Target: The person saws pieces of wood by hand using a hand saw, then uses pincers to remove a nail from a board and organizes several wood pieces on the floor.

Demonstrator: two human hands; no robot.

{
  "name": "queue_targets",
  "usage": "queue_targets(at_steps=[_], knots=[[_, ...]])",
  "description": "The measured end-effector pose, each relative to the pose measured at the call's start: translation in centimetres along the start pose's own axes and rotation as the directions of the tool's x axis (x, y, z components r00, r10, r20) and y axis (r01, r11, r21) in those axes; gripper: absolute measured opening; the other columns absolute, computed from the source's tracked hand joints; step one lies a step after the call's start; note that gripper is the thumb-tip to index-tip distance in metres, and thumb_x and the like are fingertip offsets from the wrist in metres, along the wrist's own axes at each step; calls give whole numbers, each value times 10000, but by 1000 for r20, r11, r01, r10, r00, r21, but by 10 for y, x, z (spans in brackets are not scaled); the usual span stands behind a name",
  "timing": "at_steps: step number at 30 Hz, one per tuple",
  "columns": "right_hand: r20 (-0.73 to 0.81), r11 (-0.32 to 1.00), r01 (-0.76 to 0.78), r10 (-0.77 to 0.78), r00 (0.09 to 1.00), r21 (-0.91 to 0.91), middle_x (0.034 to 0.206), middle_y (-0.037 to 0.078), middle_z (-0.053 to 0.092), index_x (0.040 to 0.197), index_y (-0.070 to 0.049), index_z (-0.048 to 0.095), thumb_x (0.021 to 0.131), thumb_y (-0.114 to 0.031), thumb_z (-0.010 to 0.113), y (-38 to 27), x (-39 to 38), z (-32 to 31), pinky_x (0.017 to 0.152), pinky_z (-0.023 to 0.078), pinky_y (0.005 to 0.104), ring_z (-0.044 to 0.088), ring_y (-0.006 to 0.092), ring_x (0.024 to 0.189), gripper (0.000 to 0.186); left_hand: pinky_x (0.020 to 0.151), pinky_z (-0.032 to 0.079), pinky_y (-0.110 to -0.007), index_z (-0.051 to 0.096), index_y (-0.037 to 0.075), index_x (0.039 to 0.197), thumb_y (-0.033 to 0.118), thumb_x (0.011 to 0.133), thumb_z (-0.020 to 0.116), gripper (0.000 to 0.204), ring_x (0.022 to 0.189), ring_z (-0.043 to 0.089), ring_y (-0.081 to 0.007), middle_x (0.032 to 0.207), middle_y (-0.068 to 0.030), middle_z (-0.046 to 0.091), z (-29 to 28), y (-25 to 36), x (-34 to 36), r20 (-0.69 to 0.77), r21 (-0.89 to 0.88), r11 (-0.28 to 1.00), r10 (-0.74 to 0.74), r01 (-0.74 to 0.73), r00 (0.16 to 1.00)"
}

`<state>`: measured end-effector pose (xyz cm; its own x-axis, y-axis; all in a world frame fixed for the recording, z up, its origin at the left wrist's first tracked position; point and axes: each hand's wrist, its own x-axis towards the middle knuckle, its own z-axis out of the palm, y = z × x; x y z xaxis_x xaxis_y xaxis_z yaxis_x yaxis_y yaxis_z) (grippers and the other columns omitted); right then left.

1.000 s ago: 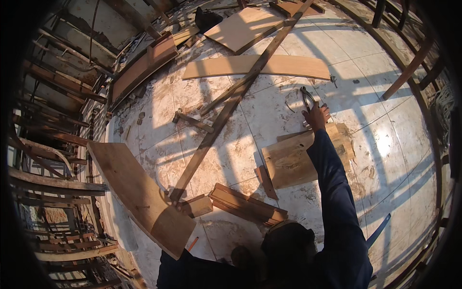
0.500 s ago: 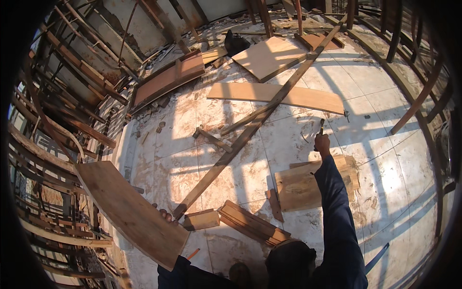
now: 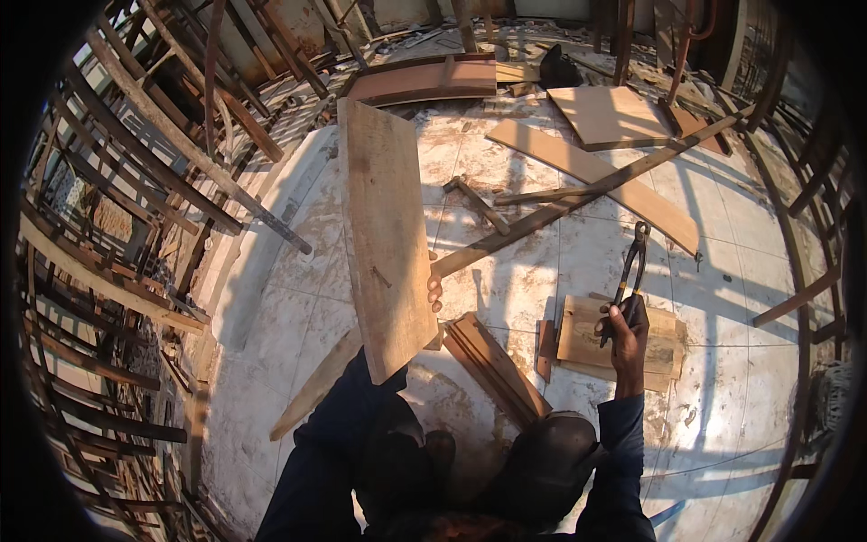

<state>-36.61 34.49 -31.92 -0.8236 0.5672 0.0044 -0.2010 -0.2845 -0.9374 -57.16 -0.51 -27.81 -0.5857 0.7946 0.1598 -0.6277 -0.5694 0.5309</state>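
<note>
My left hand [image 3: 434, 291] grips the right edge of a wide wooden board [image 3: 384, 208], fingertips showing past the edge and the rest hidden behind it. The board is tilted up toward me. On its face a bent nail [image 3: 380, 275] seems to stick out, with a shadow. In my right hand [image 3: 626, 332] is a pair of pincers [image 3: 638, 244] with long dark handles and yellow bands. The jaws point away from me, apart from the board. Right of the board lies a hammer [image 3: 479, 204] on the floor, near a long wooden beam [image 3: 542, 228].
Short boards [image 3: 664, 336] lie by my right hand, and a bundle of planks [image 3: 492, 361] lies before my knees. A light plank [image 3: 533, 149], a square panel [image 3: 610, 117] and a framed panel [image 3: 424, 79] lie farther off. Propped timbers [image 3: 135, 126] crowd the left side.
My left hand has raised the board and brought it from the lower left to in front of me. The pincers have come nearer. The view has shifted left.
</note>
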Motion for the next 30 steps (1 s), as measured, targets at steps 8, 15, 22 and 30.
queue_targets(at_steps=[8,15,22,30], knots=[[599,887,-157,414,685,-433,1082,47,642,1101,-63,542,931,-71,644,-69,-48,82,856,484,306,640,158,1008,198,734,469,-343,414,48,1377,500,929,549,650,825,540,-206,936,-100,514,-14,-25,-3,-8,44,986,-162,162,987],[745,865,-71,468,475,-497,1035,65,654,1194,-56,530,911,-47,654,-95,-62,111,854,491,325,621,147,972,310,540,448,-245,439,47,1361,531,927,562,661,657,534,-131,864,-50,547,-30,-39,-13,-106,244,939,-223,243,969],[771,884,6,404,493,-467,993,8,539,1144,-61,554,948,-94,634,-110,-71,109,733,454,271,538,112,823,214,376,352,-164,474,32,1323,559,914,586,676,506,483,-63,793,-14,562,-9,-39,-4,-117,351,893,-258,283,959],[768,823,154,419,485,-547,1105,31,577,1158,-68,548,943,-84,635,-135,-75,107,921,442,327,537,146,1056,233,500,420,-216,594,58,1143,444,1034,426,435,665,503,-50,839,2,550,28,-34,-3,-289,544,759,-230,358,929]])
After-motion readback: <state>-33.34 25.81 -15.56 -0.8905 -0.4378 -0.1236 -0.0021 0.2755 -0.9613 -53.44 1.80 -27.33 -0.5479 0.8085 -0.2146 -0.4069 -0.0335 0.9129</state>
